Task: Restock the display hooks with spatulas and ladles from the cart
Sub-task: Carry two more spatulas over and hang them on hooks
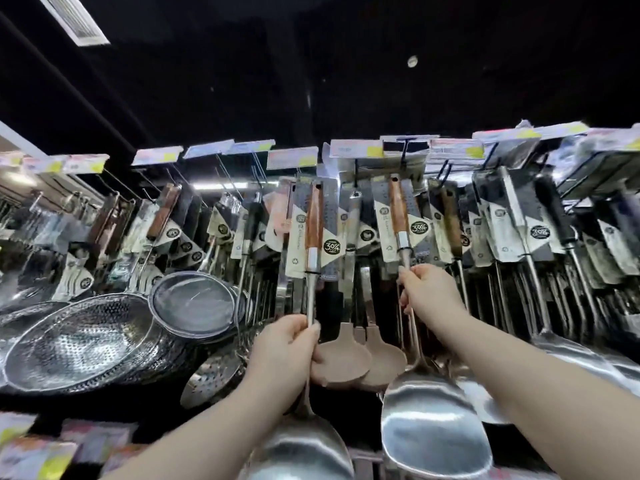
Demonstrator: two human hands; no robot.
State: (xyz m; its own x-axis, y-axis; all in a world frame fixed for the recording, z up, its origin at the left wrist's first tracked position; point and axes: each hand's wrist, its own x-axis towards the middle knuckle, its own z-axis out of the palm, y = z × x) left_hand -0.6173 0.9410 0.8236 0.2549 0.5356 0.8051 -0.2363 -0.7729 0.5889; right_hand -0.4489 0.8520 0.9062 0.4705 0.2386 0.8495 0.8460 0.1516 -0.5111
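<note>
My left hand (pixel 285 344) grips the steel shaft of a wooden-handled spatula (pixel 313 223), its handle raised toward the display hooks and its wide blade (pixel 304 448) hanging below my wrist. My right hand (pixel 427 292) grips the shaft of a second wooden-handled spatula (pixel 398 213); its blade (pixel 433 424) hangs low at centre right. Both carry cardboard label sleeves. The top of the right spatula's handle sits just under a black display hook (pixel 403 154). Whether either handle is on a hook I cannot tell.
Rows of packaged steel ladles and turners (pixel 519 230) hang from hooks under price tags (pixel 356 148). Two brown silicone spatulas (pixel 360 362) hang between my hands. Steel colanders (pixel 83 344) and a mesh strainer (pixel 194 303) are stacked at left.
</note>
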